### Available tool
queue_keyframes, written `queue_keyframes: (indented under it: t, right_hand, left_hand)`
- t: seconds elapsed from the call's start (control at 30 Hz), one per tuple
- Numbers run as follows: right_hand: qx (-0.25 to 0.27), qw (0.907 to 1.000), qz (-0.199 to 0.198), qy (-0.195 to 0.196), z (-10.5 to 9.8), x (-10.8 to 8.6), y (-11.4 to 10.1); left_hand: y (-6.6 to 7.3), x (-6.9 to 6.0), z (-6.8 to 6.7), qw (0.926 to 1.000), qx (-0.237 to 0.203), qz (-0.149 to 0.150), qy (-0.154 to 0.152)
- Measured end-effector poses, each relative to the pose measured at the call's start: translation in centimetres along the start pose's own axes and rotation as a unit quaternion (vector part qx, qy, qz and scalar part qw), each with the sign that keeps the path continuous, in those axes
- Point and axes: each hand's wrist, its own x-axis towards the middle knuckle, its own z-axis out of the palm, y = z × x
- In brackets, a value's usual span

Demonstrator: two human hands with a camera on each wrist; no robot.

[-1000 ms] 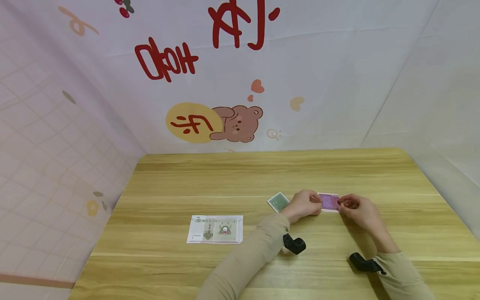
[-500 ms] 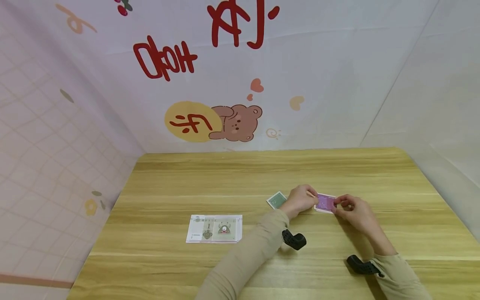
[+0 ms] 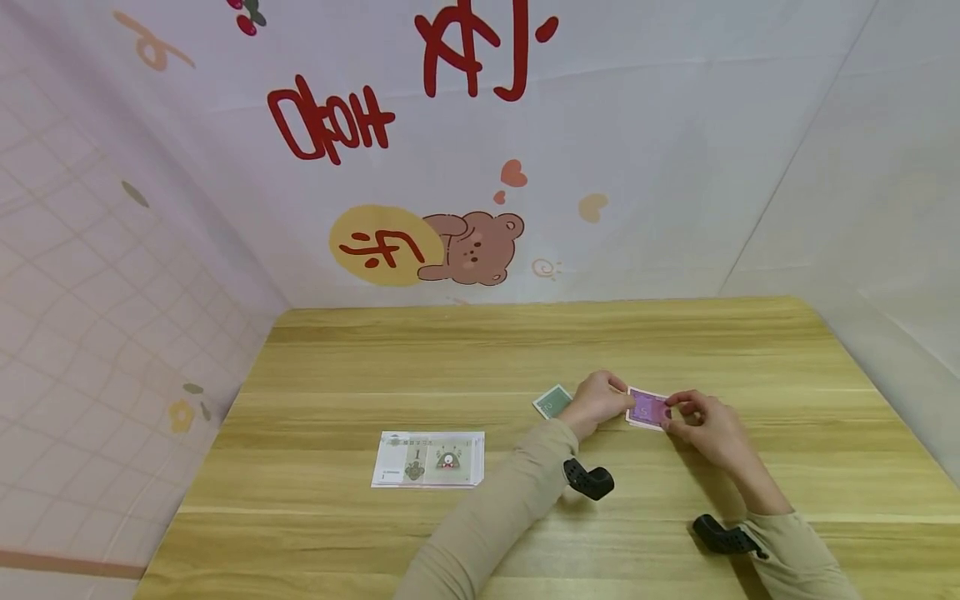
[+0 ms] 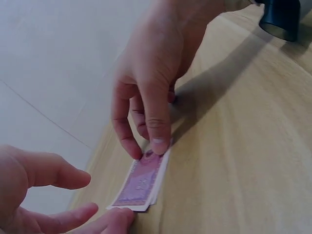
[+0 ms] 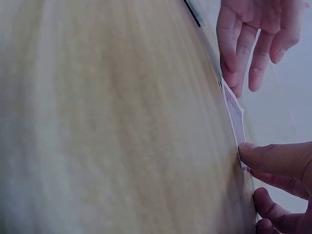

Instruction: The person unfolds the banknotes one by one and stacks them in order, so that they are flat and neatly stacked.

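Note:
A small stack of purple play banknotes (image 3: 647, 408) marked 5 lies on the table at right of centre, its sheets slightly offset. My right hand (image 3: 708, 427) pinches the stack's right end between thumb and fingers; the right wrist view shows the thumb on top of the purple notes (image 5: 235, 117). At the opposite end, the fingers of my left hand (image 4: 53, 200) touch the notes' edge, with the thumb held apart above them. A green note (image 3: 553, 402) marked 2 lies just left of my left hand, partly hidden behind it.
A pile of larger play banknotes (image 3: 429, 459), with a grey-green 1 note on top, lies at left of centre on the wooden table (image 3: 360, 358). A printed cloth wall (image 3: 645, 167) stands along the table's back edge. Black wrist devices (image 3: 588, 481) are on both sleeves.
Both hands and the purple notes have shifted slightly left. The stack has turned a little, and the left fingers have moved back to its left edge. The green note and the pile stay put.

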Motion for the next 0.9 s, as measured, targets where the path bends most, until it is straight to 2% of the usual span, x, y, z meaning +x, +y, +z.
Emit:
queue_keyframes:
  t: [0.1,0.17,0.3,0.4,0.43,0.57,0.77,0.9]
  right_hand:
    - [0.002,1.0000,-0.004,0.000,0.2,-0.1,-0.2]
    - [0.006,0.9999,-0.013,0.004,0.3,-0.1,-0.3]
    - [0.010,0.9992,-0.036,0.013,0.9,-0.2,-0.7]
    - [0.021,0.9986,-0.048,0.011,1.3,-0.1,-1.2]
    - [0.033,0.9982,-0.050,0.007,1.5,0.0,-1.4]
    - [0.067,0.9961,-0.055,0.016,1.9,0.3,-2.0]
    - [0.093,0.9927,-0.054,0.054,2.4,0.7,-2.5]
    - [0.136,0.9861,-0.065,0.070,2.2,0.6,-2.5]
  left_hand:
    - [0.1,0.1,-0.2,0.9996,0.028,0.004,-0.004]
    - [0.0,0.2,-0.3,0.9997,0.024,0.003,-0.008]
    - [-0.4,0.4,-0.3,0.9969,-0.070,0.001,-0.035]
    - [-0.7,0.4,-0.4,0.9873,-0.140,0.011,-0.074]
    - [-0.7,0.4,-0.4,0.9849,-0.148,0.016,-0.088]
    - [-1.0,0.5,-0.5,0.9794,-0.152,0.034,-0.128]
    - [-1.2,0.6,-0.5,0.9742,-0.167,0.039,-0.147]
    - [-1.4,0.5,-0.7,0.9705,-0.171,0.046,-0.164]
